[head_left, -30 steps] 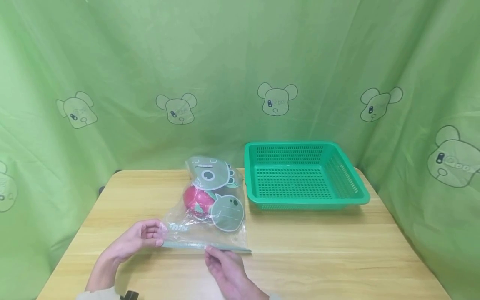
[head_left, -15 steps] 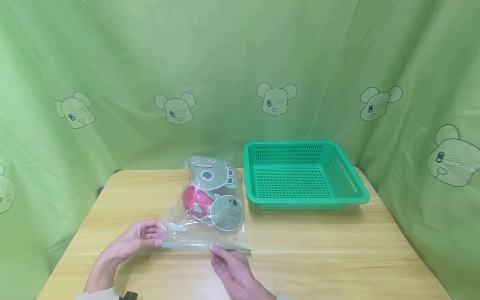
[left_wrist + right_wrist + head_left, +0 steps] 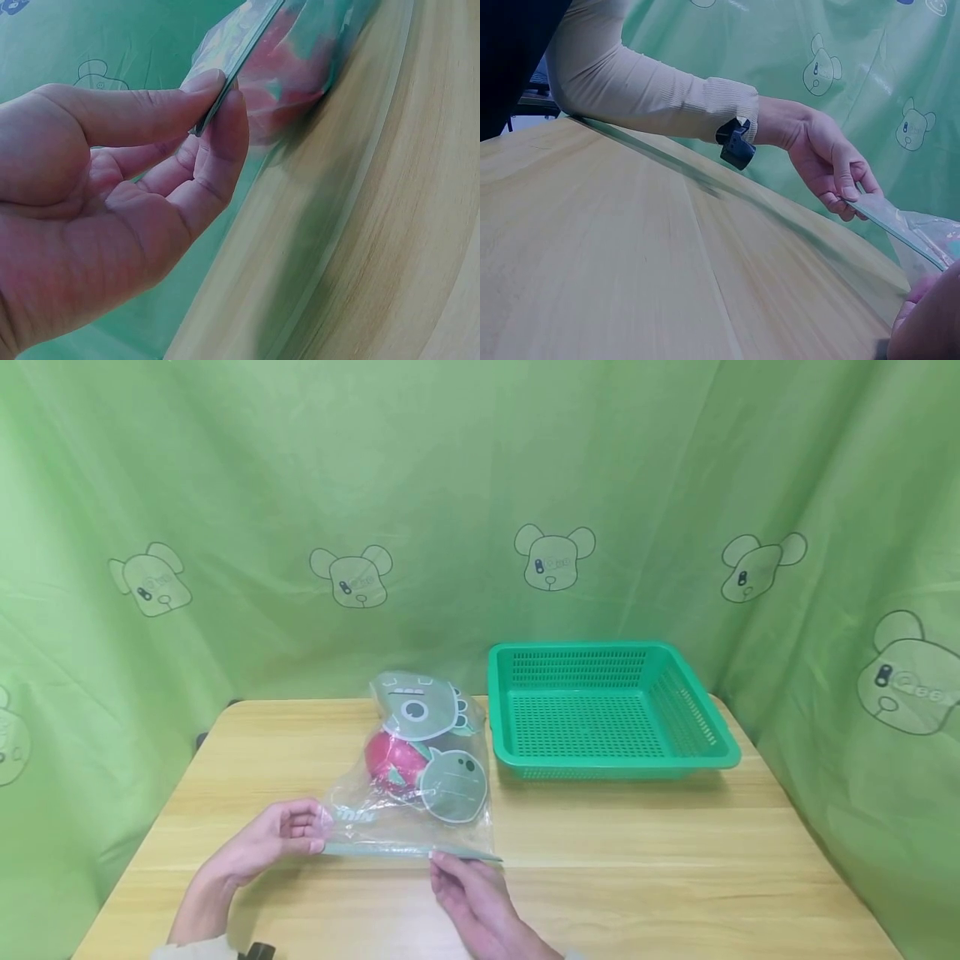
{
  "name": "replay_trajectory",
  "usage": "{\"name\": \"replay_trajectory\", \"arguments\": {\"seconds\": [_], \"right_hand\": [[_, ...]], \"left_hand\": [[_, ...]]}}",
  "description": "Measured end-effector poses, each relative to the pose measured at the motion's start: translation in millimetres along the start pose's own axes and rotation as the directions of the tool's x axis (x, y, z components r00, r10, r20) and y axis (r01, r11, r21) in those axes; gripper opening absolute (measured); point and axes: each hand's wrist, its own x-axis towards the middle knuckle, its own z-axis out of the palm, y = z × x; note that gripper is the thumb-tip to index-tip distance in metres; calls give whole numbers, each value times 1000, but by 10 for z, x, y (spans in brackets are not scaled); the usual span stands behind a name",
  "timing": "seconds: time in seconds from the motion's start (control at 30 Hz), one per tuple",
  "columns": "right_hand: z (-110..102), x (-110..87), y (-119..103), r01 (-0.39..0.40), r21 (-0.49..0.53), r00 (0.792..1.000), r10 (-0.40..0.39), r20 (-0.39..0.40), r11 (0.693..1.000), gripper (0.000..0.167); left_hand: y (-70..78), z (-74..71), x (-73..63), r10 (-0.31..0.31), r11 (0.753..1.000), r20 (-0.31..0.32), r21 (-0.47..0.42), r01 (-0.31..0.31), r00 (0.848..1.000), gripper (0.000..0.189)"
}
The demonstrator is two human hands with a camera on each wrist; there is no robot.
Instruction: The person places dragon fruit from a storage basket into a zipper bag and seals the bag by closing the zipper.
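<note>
A clear zip bag (image 3: 452, 787) with green cartoon prints lies on the table, its green zip strip toward me. Inside it shows a rounded red thing with green leaf-like parts (image 3: 392, 760), partly covered by the prints. My left hand (image 3: 273, 839) pinches the left end of the strip between thumb and forefinger, as the left wrist view also shows. On the same strip, right of its middle, my right hand (image 3: 474, 893) pinches a small white slider (image 3: 431, 854). The right wrist view shows only part of that hand (image 3: 930, 319) at its lower right edge.
A green plastic basket (image 3: 615, 763) with slotted walls stands at the back right, beside the bag. The wooden table (image 3: 637, 877) reaches back to a green curtain (image 3: 450, 460) with bear heads, which also hangs along both sides.
My right hand has slid to the right along the zip strip, with the slider at its fingertips. The left hand keeps its hold at the left end, and the bag stays nearly in place.
</note>
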Motion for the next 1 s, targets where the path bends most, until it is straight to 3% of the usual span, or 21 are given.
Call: {"name": "replay_trajectory", "arguments": {"seconds": [1.0], "right_hand": [[-239, -103, -240, 4, -8, 1000, -4, -21, 1000, 26]], "left_hand": [[8, -11, -21, -12, 1000, -10, 7, 12, 1000, 34]]}}
